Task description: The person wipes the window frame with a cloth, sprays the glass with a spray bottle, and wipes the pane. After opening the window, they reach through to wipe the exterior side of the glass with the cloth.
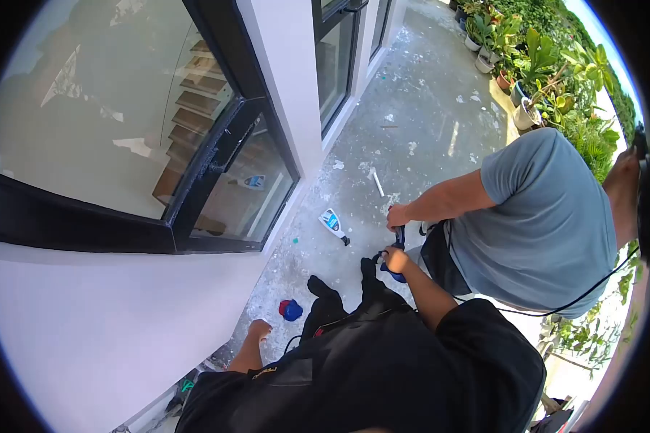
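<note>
My right hand [395, 258] is closed on a dark blue strap-like thing [400, 235], whose exact kind I cannot make out. A co-worker's hand [396, 216] grips its other end, a little farther out. Beside my lower left, my left hand [261, 330] hangs low with loosely bent fingers and nothing visible in it. Nearest to that hand is a red and blue bundle [290, 310] on the floor. A putty knife [333, 223] with a blue and white label lies on the concrete ahead of my feet.
A person in a grey-blue shirt [549, 216] bends close on my right. To the left stand a white wall [123, 310] and a dark-framed window [231, 144]. A white stick [378, 184] lies on the paint-spotted floor [426, 94]. Potted plants [527, 112] line the far right.
</note>
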Motion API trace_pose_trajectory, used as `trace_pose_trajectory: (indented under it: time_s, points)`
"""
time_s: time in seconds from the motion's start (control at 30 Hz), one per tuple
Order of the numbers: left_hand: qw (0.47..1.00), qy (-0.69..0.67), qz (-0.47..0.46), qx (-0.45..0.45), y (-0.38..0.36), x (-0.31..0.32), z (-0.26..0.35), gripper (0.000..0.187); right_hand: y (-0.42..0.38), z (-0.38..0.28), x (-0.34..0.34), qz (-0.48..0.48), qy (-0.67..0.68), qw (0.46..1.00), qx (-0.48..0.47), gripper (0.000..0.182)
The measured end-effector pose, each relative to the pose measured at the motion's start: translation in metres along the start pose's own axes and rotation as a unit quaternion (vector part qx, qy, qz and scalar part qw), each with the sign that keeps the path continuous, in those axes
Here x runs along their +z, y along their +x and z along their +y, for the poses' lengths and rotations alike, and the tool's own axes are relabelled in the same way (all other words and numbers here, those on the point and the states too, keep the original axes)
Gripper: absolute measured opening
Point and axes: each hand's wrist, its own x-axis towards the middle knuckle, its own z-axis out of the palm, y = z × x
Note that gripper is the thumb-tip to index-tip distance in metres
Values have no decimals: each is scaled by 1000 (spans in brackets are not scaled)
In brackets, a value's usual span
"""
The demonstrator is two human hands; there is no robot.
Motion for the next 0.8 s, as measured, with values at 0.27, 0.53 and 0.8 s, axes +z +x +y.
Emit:
trace_pose_trajectory:
  time_s: [0.27,0.53,0.8]
  points:
    - [577,-682,133,-430,-60,-128,75,19,-86,6,-43,7,144,989,32,35]
    - [759,-547,-3,-353,-49,-64,278,20,-232,280,10,158,219,913,305,37]
    - [733,-546,26,-406,-61,-106,362,21,-387,429,97,-51,67,936,341,33]
